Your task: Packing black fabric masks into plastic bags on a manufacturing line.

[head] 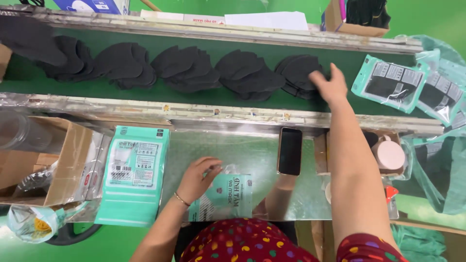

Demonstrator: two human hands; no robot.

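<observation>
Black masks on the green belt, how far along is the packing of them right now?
Done: two filled pouches lie at the belt's right end. In hand: the right hand reaches onto the nearest pile of black masks, while the left hand holds an empty teal pouch on the shiny table. Left: several more mask piles on the belt and a stack of empty pouches.

Bright, even light; edge distortion.
</observation>
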